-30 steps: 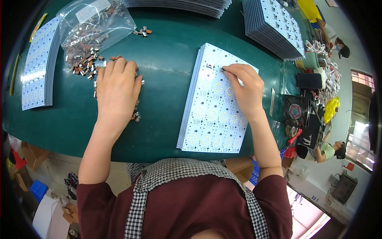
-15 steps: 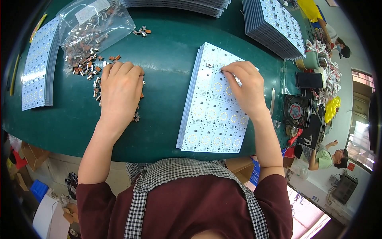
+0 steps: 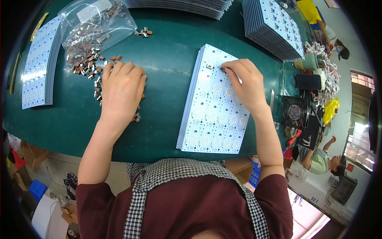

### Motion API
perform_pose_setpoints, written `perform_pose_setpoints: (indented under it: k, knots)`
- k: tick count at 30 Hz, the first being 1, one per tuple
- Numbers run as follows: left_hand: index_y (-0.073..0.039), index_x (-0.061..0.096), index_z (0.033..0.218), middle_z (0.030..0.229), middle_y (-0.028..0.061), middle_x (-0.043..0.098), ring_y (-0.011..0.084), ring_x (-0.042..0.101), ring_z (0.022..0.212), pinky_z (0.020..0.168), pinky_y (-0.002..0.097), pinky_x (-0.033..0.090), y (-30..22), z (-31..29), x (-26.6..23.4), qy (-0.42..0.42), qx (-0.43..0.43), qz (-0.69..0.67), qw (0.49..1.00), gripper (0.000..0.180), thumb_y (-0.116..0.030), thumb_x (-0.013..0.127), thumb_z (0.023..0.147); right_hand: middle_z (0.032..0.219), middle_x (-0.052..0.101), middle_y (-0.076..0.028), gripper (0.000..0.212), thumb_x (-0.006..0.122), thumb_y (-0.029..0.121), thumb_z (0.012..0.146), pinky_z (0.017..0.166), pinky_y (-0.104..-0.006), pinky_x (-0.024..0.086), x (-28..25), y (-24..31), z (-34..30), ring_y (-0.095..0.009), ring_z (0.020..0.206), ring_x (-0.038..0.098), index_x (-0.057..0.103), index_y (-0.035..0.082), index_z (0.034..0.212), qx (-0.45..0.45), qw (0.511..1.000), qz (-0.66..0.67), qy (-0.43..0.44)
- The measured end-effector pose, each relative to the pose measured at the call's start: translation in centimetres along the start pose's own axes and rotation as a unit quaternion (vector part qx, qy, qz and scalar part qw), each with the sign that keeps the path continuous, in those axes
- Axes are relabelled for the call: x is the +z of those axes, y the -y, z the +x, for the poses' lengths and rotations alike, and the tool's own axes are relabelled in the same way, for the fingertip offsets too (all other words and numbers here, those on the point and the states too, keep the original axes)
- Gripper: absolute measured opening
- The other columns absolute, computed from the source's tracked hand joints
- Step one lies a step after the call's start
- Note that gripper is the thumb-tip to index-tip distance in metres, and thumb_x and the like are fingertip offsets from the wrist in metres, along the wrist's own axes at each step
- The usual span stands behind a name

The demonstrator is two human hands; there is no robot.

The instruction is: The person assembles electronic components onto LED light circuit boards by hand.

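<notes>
A stack of white circuit boards (image 3: 211,127) with rings of yellow LEDs lies right of centre on the green table. Near the top board's far edge my right hand (image 3: 248,81) pinches a small electronic component (image 3: 223,69) against the surface. Another such component (image 3: 209,67) sits on the board just left of those fingertips. My left hand (image 3: 122,89) rests, fingers curled down, over loose brown-and-silver components (image 3: 97,85); whatever is under its fingertips is hidden. More of them spill from a clear plastic bag (image 3: 119,28) beyond it.
Further board stacks stand at the far left (image 3: 38,65), the back middle (image 3: 179,6) and the back right (image 3: 274,30). A small component cluster (image 3: 144,32) lies by the bag. A black fan (image 3: 295,111) is beyond the table's right side. Two people are in the background at right.
My right fingertips have shifted slightly, and the component beneath them shows more clearly. My left hand has hardly moved. The person at lower right in the background has shifted.
</notes>
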State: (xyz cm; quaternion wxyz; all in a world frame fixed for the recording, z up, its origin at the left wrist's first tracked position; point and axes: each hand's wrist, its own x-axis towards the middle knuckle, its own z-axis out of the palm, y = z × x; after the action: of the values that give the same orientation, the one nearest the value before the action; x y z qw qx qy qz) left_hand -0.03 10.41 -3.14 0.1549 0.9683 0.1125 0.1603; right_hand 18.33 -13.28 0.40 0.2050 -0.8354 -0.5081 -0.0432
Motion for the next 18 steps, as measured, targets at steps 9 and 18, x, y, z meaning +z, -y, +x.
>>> perform_pose_setpoints:
  k: [9, 18]
  knots:
    - [-0.005, 0.065, 0.089, 0.086, 0.0075, 0.059, 0.0261, 0.058, 0.094, 0.099, 0.0428, 0.037, -0.3, 0.1, -0.2, 0.020, -0.011, -0.002, 1.000, 0.008, -0.012, 0.065, 0.086, 0.091, 0.066, -0.009, 0.014, 0.070, 0.010, 0.081, 0.074, -0.0358, 0.051, -0.1, 0.1, 0.3, -0.026, 0.087, 0.063, 0.067, 0.004, 0.093, 0.023, 0.999, 0.014, 0.021]
    - [-0.003, 0.064, 0.103, 0.103, 0.0114, 0.065, 0.0299, 0.060, 0.097, 0.083, 0.0382, 0.047, -5.5, -0.3, -2.7, -0.022, 0.090, -0.316, 0.944, 0.037, -0.008, 0.079, 0.070, 0.093, 0.069, -0.007, 0.015, 0.067, 0.011, 0.090, 0.079, -0.0284, 0.054, -1.0, 4.4, -1.1, -0.015, 0.085, 0.067, 0.067, -0.002, 0.099, 0.259, 0.741, 0.608, 0.118]
